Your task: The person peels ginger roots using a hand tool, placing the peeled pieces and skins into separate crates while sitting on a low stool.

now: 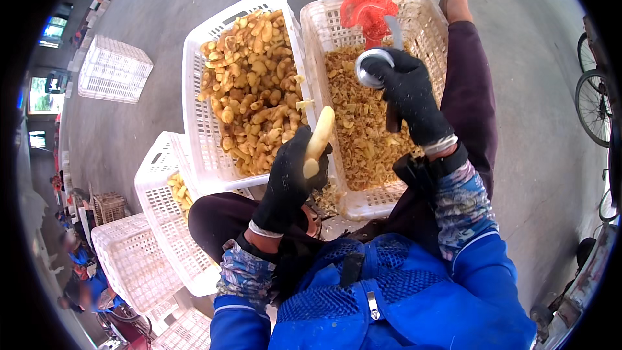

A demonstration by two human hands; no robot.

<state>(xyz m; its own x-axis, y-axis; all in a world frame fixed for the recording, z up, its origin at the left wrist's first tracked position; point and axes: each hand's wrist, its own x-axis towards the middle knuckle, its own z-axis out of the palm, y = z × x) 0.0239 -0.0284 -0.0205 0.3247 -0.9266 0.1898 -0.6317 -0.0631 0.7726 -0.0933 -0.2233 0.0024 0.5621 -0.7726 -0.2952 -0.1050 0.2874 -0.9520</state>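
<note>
My left hand, in a black glove, grips a long pale peeled piece of ginger root that points up and away. Up and to the right, my right hand, also gloved in black, is closed around a knife with a dark handle below the fist. A round metal ring or cup sits at the thumb and fingers of that hand. Red plastic netting rises just beyond the right hand, over a white crate of peelings. Left of it, another white crate holds unpeeled ginger.
A lower white crate at the left holds peeled pieces. More white crates stand beside and below it, and a stack farther off. Bicycles line the right edge. Other people are at the far left.
</note>
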